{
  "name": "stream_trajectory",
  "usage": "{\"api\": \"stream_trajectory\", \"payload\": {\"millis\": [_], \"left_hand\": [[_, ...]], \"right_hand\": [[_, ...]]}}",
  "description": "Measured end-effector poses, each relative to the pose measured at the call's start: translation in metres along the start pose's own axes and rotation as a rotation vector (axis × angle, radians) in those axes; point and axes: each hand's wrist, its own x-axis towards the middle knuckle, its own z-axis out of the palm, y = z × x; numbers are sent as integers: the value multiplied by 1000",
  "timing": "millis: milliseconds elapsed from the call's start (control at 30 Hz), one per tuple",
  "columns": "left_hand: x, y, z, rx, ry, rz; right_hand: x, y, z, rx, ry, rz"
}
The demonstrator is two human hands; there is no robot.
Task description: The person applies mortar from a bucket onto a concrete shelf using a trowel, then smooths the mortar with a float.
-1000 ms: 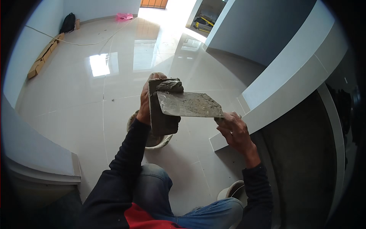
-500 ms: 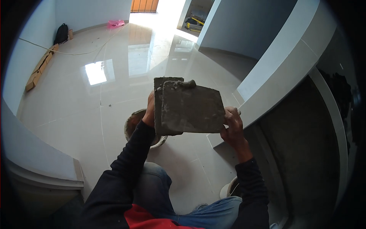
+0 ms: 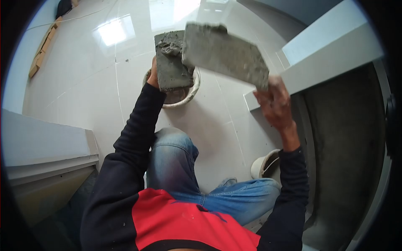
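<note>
The left hand (image 3: 153,75) is closed on the left edge of a mortar-coated tile piece (image 3: 169,71). The piece is held upright, long axis top to bottom, above the mortar bucket (image 3: 194,88) on the glossy floor (image 3: 83,96). Just right of it, the trowel (image 3: 226,52) meets the piece's upper right edge. Its blade slants down and rightwards to the right hand (image 3: 274,102), which is clenched round the handle (itself hidden by the fingers). A second bucket (image 3: 259,166) stands by the right knee.
</note>
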Motion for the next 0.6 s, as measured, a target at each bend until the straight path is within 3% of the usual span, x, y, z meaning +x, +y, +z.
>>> {"api": "stream_trajectory", "payload": {"millis": [33, 100, 167, 200, 300, 367, 433, 467, 567, 600], "left_hand": [[-3, 8, -6, 119, 308, 64], [-1, 22, -33, 186, 252, 118], [0, 29, -24, 68, 57, 153], [3, 28, -17, -67, -132, 103], [4, 30, 14, -266, -218, -9], [4, 31, 3, -124, -120, 74], [8, 33, -7, 1212, 221, 366], [1, 33, 36, 569, 158, 274], [8, 26, 88, 535, 225, 412], [14, 23, 107, 291, 271, 396]], "right_hand": [[-5, 1, 4, 11, -38, 9], [-10, -2, 14, 21, -37, -98], [-16, -8, 25, 70, -91, -68], [-18, -10, 32, 85, -99, -66], [-15, -7, 52, 104, -98, -97], [-14, -1, 60, 56, -126, -76], [-8, 2, 65, 61, -110, -53], [-4, 4, 66, 66, -93, -55], [6, 8, 66, 85, -81, -58], [9, 8, 67, 103, -93, -52]]}}
